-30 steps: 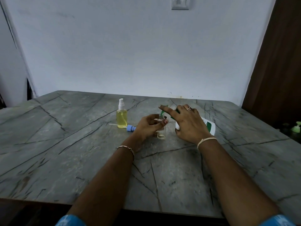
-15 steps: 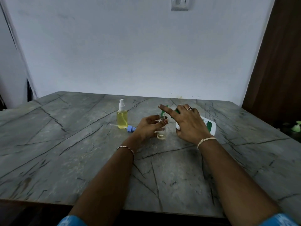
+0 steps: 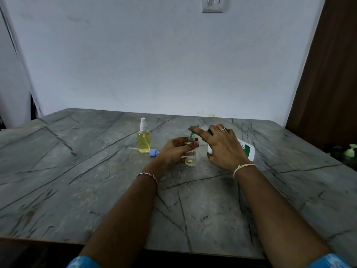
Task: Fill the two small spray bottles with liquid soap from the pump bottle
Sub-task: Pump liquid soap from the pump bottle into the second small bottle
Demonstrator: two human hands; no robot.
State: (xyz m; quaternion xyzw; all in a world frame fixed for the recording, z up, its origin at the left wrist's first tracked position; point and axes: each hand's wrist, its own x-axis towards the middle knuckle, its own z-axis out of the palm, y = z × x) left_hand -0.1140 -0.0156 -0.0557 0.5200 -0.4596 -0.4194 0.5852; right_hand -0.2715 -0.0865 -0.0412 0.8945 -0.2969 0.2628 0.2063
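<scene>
1. Fingers (image 3: 193,145) of the left hand (image 3: 172,153) curl round the open spray bottle (image 3: 190,156) and hold it upright where it appears to stand on the table (image 3: 87,180); only a thin layer of yellow soap lies at its bottom, so this fill looks barely begun
2. The right hand (image 3: 225,149) grips the pump bottle (image 3: 248,151), thumb and outer fingers wrapped round it, while the index finger (image 3: 199,132) stretches straight out over the pump head
3. The pump bottle leans over, its long axis running from the person's right toward the left; its green spout (image 3: 192,134) sits just above the open mouth
4. The next press turns on that alignment: if the spout drifts off the narrow mouth, soap would likely run down the outside
5. The filled spray bottle (image 3: 144,140) stands capped further left, apart from both hands; the blue sprayer cap (image 3: 154,152) lies beside it, nearer the left hand
</scene>
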